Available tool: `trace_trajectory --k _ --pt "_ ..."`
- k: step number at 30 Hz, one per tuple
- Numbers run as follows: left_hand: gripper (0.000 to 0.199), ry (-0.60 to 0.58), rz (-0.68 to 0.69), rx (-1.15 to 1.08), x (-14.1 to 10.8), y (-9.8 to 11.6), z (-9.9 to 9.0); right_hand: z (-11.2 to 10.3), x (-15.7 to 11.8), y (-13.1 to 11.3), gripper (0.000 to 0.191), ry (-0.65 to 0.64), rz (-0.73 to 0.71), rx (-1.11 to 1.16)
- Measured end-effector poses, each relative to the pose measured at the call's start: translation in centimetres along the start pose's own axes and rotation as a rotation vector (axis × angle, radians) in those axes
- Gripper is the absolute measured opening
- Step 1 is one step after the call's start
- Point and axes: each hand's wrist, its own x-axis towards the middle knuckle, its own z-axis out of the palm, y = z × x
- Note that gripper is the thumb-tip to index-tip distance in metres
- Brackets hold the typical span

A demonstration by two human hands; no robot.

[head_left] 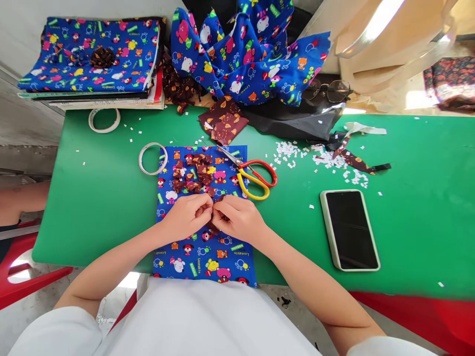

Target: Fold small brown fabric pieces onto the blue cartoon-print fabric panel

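My left hand (191, 213) and my right hand (237, 217) meet over a blue cartoon-print fabric piece (202, 257). The fingers of both are pinched together on a small brown patterned fabric scrap (212, 227), which they partly cover. Just beyond them, several small brown fabric pieces (195, 173) lie in a loose heap on the blue cloth. Scissors (256, 175) with one red and one yellow handle rest at the cloth's upper right, blades partly apart. A roll of tape (141, 159) touches the cloth's upper left edge.
Another tape roll (90, 120) lies near a stack of books (111, 103) topped with blue fabric. Bunched blue fabric (237, 59), folded brown fabric (224, 121) and eyeglasses (336, 91) are at the back. White paper bits (326, 157) and a phone (352, 230) lie right on the green table (289, 237).
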Motion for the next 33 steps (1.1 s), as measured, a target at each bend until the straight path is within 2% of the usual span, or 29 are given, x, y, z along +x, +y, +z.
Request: trace_trajectory --k 4,9,15,24,33 --pt "0.011 0.001 0.052 0.058 -0.06 -0.14 0.1 0.24 -0.07 0.01 0.022 0.061 -0.051 -0.066" --pt "0.014 0.035 0.122 0.091 -0.02 -0.37 0.32 0.19 -0.02 -0.06 0.022 0.063 -0.058 -0.081" --pt "0.012 0.086 0.062 0.058 -0.09 -0.23 0.59 0.1 -0.07 -0.07 0.021 0.029 -0.075 -0.089" --pt "0.012 0.078 0.029 0.046 0.06 -0.07 0.68 0.2 0.03 -0.05 0.027 0.049 -0.138 -0.106" --pt "0.012 0.063 0.009 0.022 0.14 -0.04 0.61 0.17 -0.03 0.01 0.026 0.041 -0.134 -0.092"
